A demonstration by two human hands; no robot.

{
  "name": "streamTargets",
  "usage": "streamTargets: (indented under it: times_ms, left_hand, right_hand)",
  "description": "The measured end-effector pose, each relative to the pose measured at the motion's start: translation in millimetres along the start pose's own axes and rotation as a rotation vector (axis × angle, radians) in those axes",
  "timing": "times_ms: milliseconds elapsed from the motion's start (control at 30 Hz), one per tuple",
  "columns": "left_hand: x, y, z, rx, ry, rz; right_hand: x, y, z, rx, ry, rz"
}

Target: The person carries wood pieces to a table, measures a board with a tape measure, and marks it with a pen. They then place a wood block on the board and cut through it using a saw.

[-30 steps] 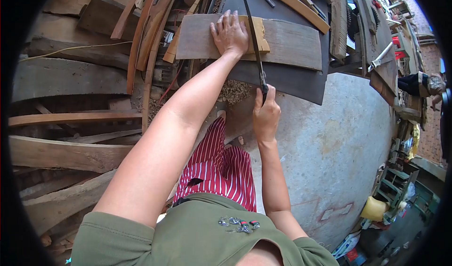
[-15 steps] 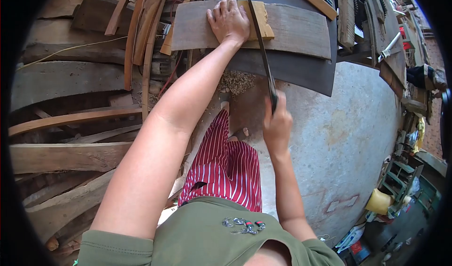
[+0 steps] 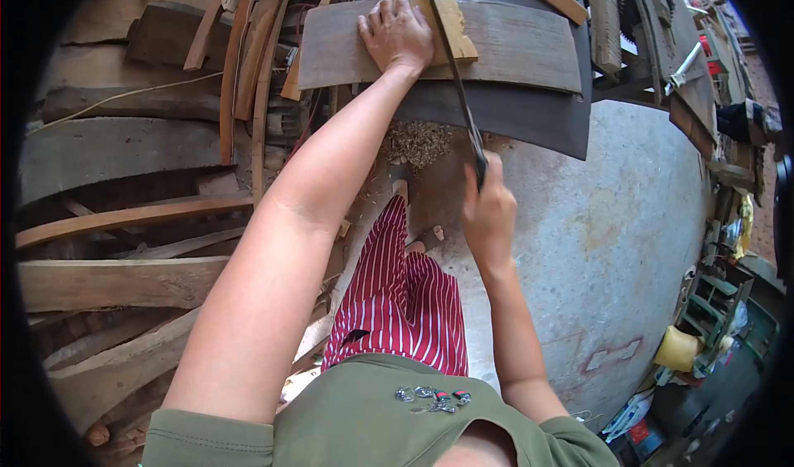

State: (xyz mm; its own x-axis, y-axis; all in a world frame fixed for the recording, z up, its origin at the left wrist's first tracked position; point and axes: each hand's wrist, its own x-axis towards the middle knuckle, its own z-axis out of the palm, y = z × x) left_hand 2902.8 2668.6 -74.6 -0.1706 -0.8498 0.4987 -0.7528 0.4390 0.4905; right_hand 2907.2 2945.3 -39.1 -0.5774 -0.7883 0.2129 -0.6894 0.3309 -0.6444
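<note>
My left hand (image 3: 399, 37) lies flat with fingers slightly apart, pressing on a yellowish wooden block (image 3: 461, 43). That block rests across a wide, weathered board (image 3: 525, 47), and its right edge is rough. In my right hand (image 3: 490, 210) is the handle of a long, narrow handsaw (image 3: 459, 91), its blade seen nearly edge-on. The blade runs up and away across the block, just right of my left hand. The blade's far tip runs out of view at the top, and its teeth cannot be made out.
Beneath the board is a dark tabletop (image 3: 521, 118). Wood shavings (image 3: 418, 143) lie on the floor by my feet. Curved timber pieces (image 3: 124, 281) are stacked on the left. A yellow container (image 3: 678, 349) and green machinery parts (image 3: 715, 301) stand at the right.
My right hand and the saw have shifted only slightly along the stroke. My left hand stays pressed on the block. The whole view has tilted a little.
</note>
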Motion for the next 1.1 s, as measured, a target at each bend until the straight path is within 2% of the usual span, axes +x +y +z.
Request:
streamTargets:
  times_ms: [100, 200, 367, 467, 533, 600, 700, 767, 867, 1033, 1100]
  left_hand:
    - [1, -1, 5, 0.007, 0.011, -0.004]
    - [-1, 1, 7, 0.004, -0.001, 0.002]
    - [-2, -3, 4, 0.023, 0.0, -0.024]
    - [0, 4, -2, 0.021, -0.056, -0.038]
    - [0, 3, 5, 0.038, -0.001, -0.029]
    - [0, 3, 1, 0.058, 0.003, -0.025]
    - [2, 5, -1, 0.054, -0.008, -0.032]
    - [0, 7, -2, 0.056, -0.004, -0.05]
    - [-1, 8, -7, 0.08, -0.021, -0.05]
    - [3, 9, -3, 0.08, -0.012, -0.033]
    - [2, 8, -2, 0.065, -0.054, -0.056]
  right_hand:
    - [50, -6, 24, -0.031, -0.017, 0.051]
    - [22, 7, 19, -0.002, 0.031, -0.026]
    - [-51, 12, -15, 0.063, 0.017, 0.01]
    - [-2, 5, 1, -0.014, -0.002, -0.019]
    - [37, -2, 14, -0.052, -0.01, -0.044]
    - [61, -10, 25, -0.098, -0.073, 0.047]
    - [17, 1, 11, 0.023, 0.004, -0.035]
    - [-28, 5, -8, 0.102, 0.002, -0.009]
    - [-46, -2, -21, 0.093, -0.013, 0.026]
    - [54, -5, 18, -0.033, -0.047, 0.019]
    - [59, -11, 18, -0.045, -0.034, 0.026]
